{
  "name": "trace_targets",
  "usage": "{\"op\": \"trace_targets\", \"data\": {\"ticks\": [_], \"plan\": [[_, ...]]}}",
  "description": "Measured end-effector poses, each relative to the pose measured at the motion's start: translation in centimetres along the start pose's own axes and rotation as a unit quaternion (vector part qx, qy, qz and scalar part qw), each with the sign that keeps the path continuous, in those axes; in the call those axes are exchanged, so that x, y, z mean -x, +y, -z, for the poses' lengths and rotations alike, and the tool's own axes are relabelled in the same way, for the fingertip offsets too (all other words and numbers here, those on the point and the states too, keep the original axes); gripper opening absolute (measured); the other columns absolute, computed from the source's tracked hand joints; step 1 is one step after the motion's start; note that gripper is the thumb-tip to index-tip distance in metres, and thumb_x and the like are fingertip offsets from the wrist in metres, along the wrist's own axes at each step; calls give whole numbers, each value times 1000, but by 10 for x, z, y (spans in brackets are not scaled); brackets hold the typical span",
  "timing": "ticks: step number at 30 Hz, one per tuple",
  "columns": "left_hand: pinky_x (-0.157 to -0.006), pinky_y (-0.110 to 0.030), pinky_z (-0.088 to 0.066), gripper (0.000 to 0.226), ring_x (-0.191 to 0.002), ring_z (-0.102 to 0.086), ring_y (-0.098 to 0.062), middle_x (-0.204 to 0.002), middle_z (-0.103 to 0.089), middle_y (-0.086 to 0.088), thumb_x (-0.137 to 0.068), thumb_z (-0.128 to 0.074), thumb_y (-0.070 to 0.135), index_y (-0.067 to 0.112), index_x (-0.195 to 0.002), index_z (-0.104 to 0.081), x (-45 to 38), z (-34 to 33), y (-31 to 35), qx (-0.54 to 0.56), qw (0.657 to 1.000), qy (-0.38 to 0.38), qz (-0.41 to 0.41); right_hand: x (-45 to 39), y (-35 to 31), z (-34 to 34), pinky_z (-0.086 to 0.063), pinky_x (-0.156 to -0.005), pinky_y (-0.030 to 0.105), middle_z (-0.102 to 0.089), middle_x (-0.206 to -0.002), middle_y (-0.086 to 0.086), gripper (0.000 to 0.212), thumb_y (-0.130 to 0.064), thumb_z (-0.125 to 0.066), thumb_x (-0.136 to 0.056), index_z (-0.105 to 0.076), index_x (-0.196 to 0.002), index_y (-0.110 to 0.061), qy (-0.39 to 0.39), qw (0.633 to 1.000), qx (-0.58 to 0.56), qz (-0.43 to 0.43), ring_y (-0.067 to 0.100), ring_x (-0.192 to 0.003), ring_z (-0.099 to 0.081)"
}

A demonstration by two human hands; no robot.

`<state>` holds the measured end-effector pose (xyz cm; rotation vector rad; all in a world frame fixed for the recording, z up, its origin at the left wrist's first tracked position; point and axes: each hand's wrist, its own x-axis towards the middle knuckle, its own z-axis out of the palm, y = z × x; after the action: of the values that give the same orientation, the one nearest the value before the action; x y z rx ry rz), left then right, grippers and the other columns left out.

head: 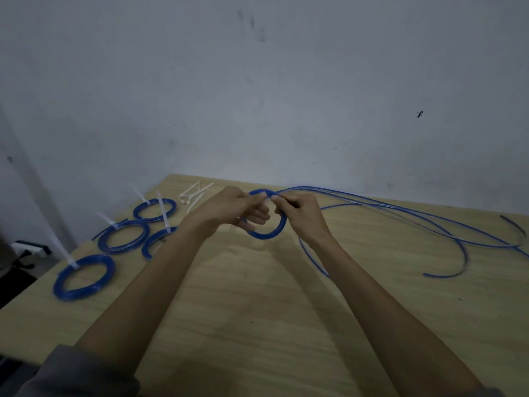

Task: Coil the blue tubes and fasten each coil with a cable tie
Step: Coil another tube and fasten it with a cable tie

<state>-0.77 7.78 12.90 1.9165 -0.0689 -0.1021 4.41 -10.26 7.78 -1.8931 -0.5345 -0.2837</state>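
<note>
Left hand (234,209): raised above the table, fingers curled around the left side of a small blue coil, thumb and forefinger pinching its top.
Right hand (300,214): just right of the left hand, fingers curled on the right side of the same coil, thumb tip pressed on the top next to the left thumb.
Coil (270,232): a small ring of blue tube held upright between both hands, its lower arc hanging below the fingers.
Loose tubes (400,210): several long blue strands run from the top of the coil away to the right of the right hand, across the table; one strand drops below the right wrist, and another curls into an open hook far right.
Tied coils (83,276): four finished blue rings lie flat on the table, left of the left forearm, each with a white tie tail sticking up; the nearest one is largest in view, and the left arm partly hides one.
Spare ties (194,194): a small heap of white cable ties, just beyond and left of the left hand.
Table (257,310): pale wood, under both forearms.
Wall (257,81): grey and scuffed, behind the table.
</note>
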Motion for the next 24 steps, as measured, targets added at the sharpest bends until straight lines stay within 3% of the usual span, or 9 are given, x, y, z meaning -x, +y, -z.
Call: {"op": "trace_targets", "data": {"ticks": [2,3,5,7,9,12,18,21,24], "plan": [[-68,-28,-55,31,-83,-73,-12,-86,-78,1,-99,-59,40,13,-93,-74,-3,16,-3,-125,983,92,-99,-3,-2,-4,-50,-68,39,-68,-67,-3,30,-33,-64,-98,-75,-75,-16,-32,999,-3,-9,10,-62,-60],[-73,-28,-53,27,-87,-71,-11,-89,-76,5,-98,-59,40,17,-94,-72,-8,22,-6,-195,955,152,-167,-5,-4,-6,-47,-66,35,-66,-65,-4,31,-32,-63,-98,-73,-71,-20,-51,999,-6,-8,8,-60,-58],[-88,-31,-48,26,-102,-63,-10,-106,-72,8,-100,-55,43,23,-106,-70,-18,33,-14,-289,914,158,-236,-10,-10,-14,-43,-64,26,-61,-61,-6,35,-30,-63,-99,-70,-66,-22,-81,997,-18,-8,7,-57,-53],[-92,-33,-50,30,-100,-64,-11,-105,-72,4,-105,-47,39,19,-109,-70,-26,39,-24,-280,936,73,-200,-17,-18,-22,-41,-63,21,-57,-60,-5,33,-29,-63,-99,-72,-69,-19,-95,994,-45,-17,7,-57,-49],[-79,-32,-55,29,-79,-67,-12,-86,-71,0,-107,-43,33,20,-97,-67,-29,46,-32,-234,956,39,-170,-27,-24,-30,-44,-66,22,-59,-64,3,29,-29,-65,-98,-76,-75,-14,-102,992,-74,-23,9,-62,-51],[-59,-28,-45,31,-57,-52,-11,-67,-59,2,-107,-43,30,19,-88,-64,-36,60,-43,-208,959,74,-178,-43,-30,-45,-49,-69,23,-63,-67,8,23,-28,-68,-95,-79,-83,-12,-113,985,-120,-42,12,-66,-56],[-50,-15,-35,38,-45,-46,-2,-59,-58,3,-105,-47,35,12,-84,-70,-50,90,-53,-207,938,216,-174,-75,-34,-89,-59,-78,28,-73,-79,1,27,-31,-63,-99,-78,-94,-8,-64,980,-170,-83,14,-74,-66],[-53,-20,-36,41,-46,-44,-2,-60,-56,3,-106,-44,36,11,-86,-69,-54,110,-56,-208,943,204,-161,-88,-33,-107,-57,-71,24,-69,-78,2,29,-26,-61,-100,-76,-101,-1,-71,969,-213,-98,12,-68,-59],[-60,-24,-44,43,-54,-47,-5,-65,-50,2,-107,-40,38,9,-93,-67,-55,129,-58,-147,975,120,-115,-101,-30,-117,-51,-67,24,-67,-78,2,26,-24,-64,-99,-77,-101,-2,-105,957,-246,-116,11,-64,-53]]}}
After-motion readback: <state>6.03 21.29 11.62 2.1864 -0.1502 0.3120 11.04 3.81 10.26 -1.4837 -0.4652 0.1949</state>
